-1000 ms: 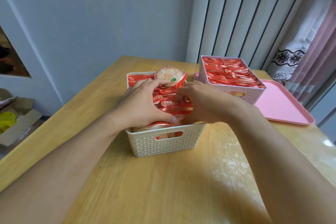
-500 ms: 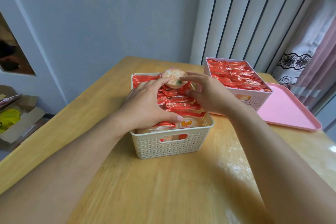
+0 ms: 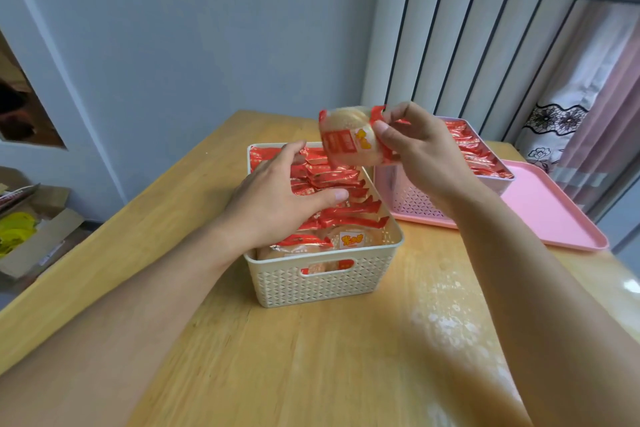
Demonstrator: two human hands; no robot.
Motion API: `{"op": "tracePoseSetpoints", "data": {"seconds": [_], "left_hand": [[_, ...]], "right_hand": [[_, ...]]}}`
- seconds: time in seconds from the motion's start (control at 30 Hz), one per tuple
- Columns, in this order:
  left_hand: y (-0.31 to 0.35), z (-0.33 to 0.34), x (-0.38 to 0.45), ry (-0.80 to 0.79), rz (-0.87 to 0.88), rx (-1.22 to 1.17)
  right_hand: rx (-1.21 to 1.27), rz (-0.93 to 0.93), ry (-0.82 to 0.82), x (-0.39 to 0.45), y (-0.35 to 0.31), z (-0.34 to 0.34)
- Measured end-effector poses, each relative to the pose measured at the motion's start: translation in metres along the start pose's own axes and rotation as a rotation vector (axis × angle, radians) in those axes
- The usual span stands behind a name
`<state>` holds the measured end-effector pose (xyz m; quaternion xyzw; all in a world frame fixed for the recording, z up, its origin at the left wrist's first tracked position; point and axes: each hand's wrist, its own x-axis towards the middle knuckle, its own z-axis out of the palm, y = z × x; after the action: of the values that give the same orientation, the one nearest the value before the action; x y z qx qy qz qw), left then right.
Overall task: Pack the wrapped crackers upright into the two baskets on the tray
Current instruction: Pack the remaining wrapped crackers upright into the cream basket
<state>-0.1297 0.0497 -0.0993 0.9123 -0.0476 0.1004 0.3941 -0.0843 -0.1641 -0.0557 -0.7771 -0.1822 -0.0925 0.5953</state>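
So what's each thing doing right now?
Cracker: held up in the air, pinched by the right hand.
Left hand: open, resting on the packs.
Cream basket: on the table, nearly full.
Pink basket: on the tray, full.

Before me, a light wooden table (image 3: 311,357) with lengthwise grain and a glossy patch of reflected light near my right forearm. Standing directly on it, near the middle: a cream lattice-walled basket (image 3: 322,282) with a handle slot in its near wall, filled with red-wrapped crackers (image 3: 332,180). Beyond it to the right: a pink tray (image 3: 554,211), also flat on the table, bearing a pink basket (image 3: 412,199) at its left end.
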Motion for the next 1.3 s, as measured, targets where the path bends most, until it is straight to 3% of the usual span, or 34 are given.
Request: {"op": "tracePoseSetpoints", "data": {"seconds": [0.07,0.2,0.4,0.53,0.73,1.0,1.07,1.2,1.3], "left_hand": [[0.0,0.0,0.001,0.016,0.005,-0.022],[0.004,0.0,0.0,0.044,0.028,-0.106],[0.008,-0.003,-0.002,0.052,0.022,-0.176],[0.005,-0.003,-0.001,0.007,0.028,-0.16],[-0.003,-0.002,0.001,0.0,0.023,-0.011],[0.0,-0.004,0.0,-0.025,0.029,0.0],[0.003,-0.012,0.001,-0.105,0.037,-0.041],[0.007,-0.046,-0.001,-0.47,-0.058,-0.172],[0.001,-0.054,-0.003,-0.567,-0.048,0.061]], "right_hand": [[0.121,0.064,-0.074,-0.004,-0.009,-0.002],[0.084,0.123,-0.149,-0.008,-0.011,0.003],[0.028,0.054,-0.273,-0.013,-0.022,0.001],[-0.035,-0.004,-0.228,-0.013,-0.028,-0.006],[-0.056,0.047,-0.381,-0.017,-0.036,-0.03],[-0.76,-0.025,-0.539,-0.034,-0.038,-0.004],[-0.835,-0.036,-0.56,-0.038,-0.036,0.005],[-0.873,-0.072,-0.635,-0.042,-0.037,0.007],[-0.83,-0.025,-0.662,-0.04,-0.04,0.001]]}}
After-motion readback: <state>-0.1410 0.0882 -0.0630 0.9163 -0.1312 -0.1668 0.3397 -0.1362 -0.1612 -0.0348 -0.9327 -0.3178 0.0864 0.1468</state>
